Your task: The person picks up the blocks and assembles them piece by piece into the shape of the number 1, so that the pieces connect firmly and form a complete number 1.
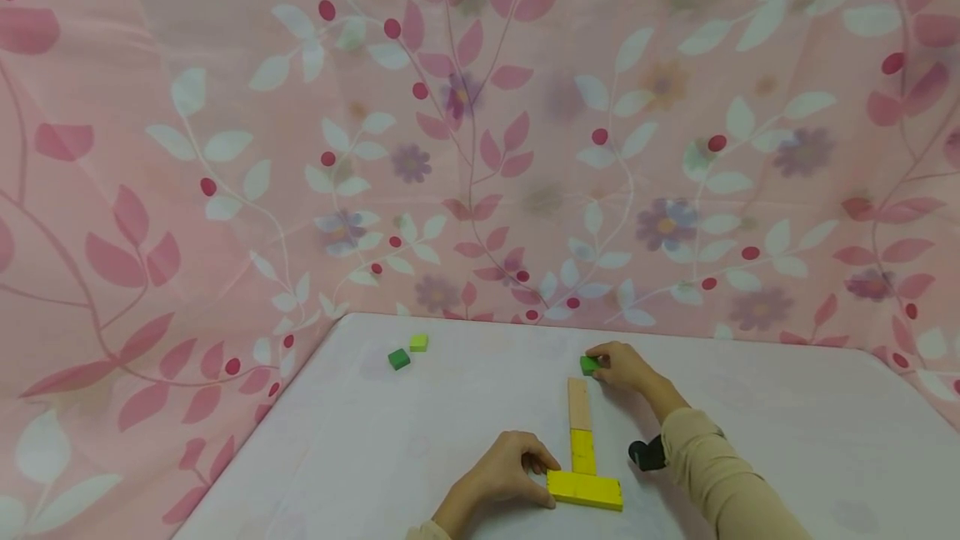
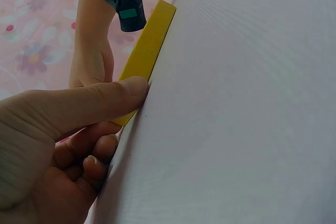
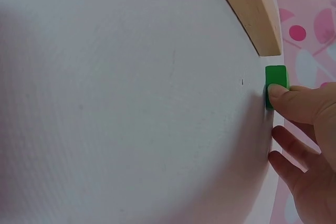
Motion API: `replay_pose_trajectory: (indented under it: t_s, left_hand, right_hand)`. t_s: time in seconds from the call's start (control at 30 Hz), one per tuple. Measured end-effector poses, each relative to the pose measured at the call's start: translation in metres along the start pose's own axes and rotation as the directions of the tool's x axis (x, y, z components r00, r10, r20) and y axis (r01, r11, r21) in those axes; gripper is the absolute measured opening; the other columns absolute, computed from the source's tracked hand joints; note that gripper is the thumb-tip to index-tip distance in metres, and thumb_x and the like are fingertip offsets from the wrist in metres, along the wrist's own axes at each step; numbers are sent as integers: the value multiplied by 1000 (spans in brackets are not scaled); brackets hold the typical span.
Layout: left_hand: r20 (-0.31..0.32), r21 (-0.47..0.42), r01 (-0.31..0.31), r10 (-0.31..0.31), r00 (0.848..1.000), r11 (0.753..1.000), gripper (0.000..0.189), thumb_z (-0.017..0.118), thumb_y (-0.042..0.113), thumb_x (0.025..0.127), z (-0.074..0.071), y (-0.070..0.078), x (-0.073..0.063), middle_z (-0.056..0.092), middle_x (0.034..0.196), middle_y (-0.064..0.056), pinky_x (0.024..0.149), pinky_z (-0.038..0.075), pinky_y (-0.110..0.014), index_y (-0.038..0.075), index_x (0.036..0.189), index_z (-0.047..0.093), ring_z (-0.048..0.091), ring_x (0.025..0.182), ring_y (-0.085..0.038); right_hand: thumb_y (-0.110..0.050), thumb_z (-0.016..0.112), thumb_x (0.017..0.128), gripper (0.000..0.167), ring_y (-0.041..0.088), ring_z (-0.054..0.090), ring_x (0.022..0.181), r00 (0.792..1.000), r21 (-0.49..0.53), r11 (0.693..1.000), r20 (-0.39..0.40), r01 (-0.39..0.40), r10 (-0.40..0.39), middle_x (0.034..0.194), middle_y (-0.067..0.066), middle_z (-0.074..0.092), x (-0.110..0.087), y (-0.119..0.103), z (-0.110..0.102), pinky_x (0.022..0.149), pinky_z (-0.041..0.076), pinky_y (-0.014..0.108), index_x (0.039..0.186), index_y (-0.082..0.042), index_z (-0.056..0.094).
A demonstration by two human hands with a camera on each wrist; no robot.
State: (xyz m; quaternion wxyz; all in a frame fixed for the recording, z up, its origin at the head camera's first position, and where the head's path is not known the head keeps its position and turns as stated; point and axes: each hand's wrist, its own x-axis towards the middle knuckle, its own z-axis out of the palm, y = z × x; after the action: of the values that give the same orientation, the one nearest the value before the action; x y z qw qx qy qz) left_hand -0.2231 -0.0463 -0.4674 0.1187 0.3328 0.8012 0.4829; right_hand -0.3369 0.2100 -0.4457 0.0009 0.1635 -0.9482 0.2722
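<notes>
My left hand (image 1: 512, 467) grips the left end of a long yellow block (image 1: 585, 490) lying crosswise on the table; in the left wrist view the thumb presses along its near face. From the middle of that block, a second yellow block (image 1: 582, 451) runs away from me, followed end to end by a natural wood block (image 1: 578, 403). Just beyond the wood block, my right hand (image 1: 624, 369) pinches a small green block (image 1: 588, 366) between thumb and fingers. The right wrist view has this green block (image 3: 275, 72) low at the table, a small gap from the wooden end.
To the far left on the white table (image 1: 337, 440) lie a dark green block (image 1: 399, 359) and a light green block (image 1: 418, 343). A black wrist camera (image 1: 647, 454) sticks out under my right sleeve. A pink floral cloth (image 1: 480, 148) hangs behind the table.
</notes>
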Motion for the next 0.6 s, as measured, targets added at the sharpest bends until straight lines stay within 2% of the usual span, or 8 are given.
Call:
replay_pose_trajectory:
  t_s: [0.43,0.6]
  left_hand:
    - [1,2,-2,2,1000,1000,30,85,5,63,1,-2,0,62,79,14,64,48,-16,4,91,73,51,69,4]
    - [0,4,-1,1,1000,1000,30,85,6,63,1,-1,0,63,79,14,64,48,-16,4,91,73,52,69,3]
  right_hand:
    - [1,66,81,34,42,53,113,997,32,998,51,58,-60,117,23,61,2,-6,3,97,39,55,115,3,64]
    - [0,66,81,35,43,50,116,996,53,998,76,38,-42,119,23,60,1,-6,2,99,36,57,115,0,65]
